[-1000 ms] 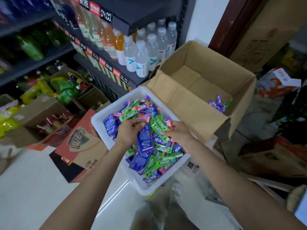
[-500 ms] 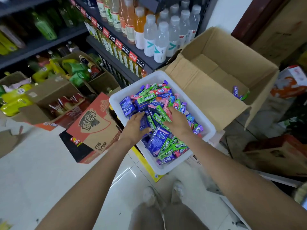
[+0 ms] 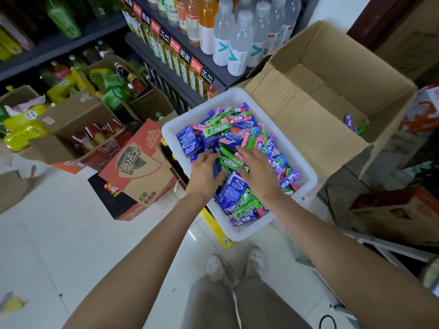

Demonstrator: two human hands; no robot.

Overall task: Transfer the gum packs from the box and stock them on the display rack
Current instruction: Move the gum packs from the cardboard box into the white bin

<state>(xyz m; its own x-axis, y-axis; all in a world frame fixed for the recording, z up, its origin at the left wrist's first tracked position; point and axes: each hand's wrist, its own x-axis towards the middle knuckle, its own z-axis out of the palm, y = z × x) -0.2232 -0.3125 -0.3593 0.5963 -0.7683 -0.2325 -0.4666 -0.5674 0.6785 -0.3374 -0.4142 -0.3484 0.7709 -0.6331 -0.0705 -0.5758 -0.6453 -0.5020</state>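
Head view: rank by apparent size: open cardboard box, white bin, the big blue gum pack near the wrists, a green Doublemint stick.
1. Cardboard box
2. White bin
3. Blue gum pack
4. Green Doublemint stick
Box versus bin is close; the bin sits nearer the camera.

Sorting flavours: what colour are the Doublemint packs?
Green Doublemint gum packs, white lettering; head view.

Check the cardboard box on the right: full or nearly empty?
Nearly empty. The cardboard box stands with its flaps open, mostly bare floor showing, and only a few gum packs in one corner.
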